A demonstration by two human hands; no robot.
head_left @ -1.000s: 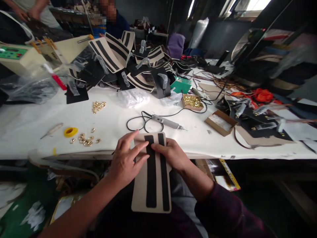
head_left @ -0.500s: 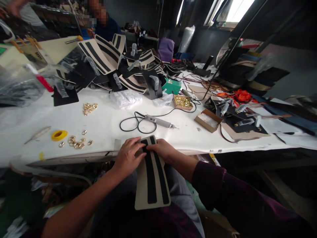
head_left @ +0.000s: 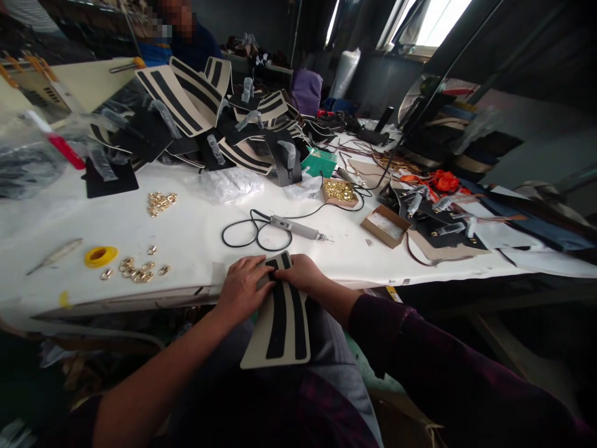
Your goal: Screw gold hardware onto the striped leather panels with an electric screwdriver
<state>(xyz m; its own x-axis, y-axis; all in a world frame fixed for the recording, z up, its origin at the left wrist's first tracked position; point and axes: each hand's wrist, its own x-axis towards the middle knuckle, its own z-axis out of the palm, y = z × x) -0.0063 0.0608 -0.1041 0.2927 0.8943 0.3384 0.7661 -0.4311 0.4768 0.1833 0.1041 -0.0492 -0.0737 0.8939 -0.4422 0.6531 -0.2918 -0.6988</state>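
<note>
A beige panel with two black stripes (head_left: 290, 323) hangs over my lap, its top end near the table's front edge. My left hand (head_left: 245, 287) grips its upper left side, thumb near the stripe. Across from it, my right hand (head_left: 298, 274) holds the upper right side, the thumb on the front face. Both thumbs nearly meet; the fingers behind the panel are hidden. Beyond the hands lies a grey pen-like tool (head_left: 296, 228) with a looped black cable. Gold rings (head_left: 140, 272) and a yellow tape roll (head_left: 100, 256) are to the left.
Striped panels (head_left: 180, 102) are piled at the back of the white table (head_left: 186, 230). A box of gold pieces (head_left: 340, 191) and an open cardboard box (head_left: 385, 226) stand right of centre. Black pieces (head_left: 443, 227) lie farther right. A person (head_left: 196, 46) is behind the pile.
The panel's lower end has swung a little left and up, with both hands still on it. The view has shifted slightly, so the table things appear farther left.
</note>
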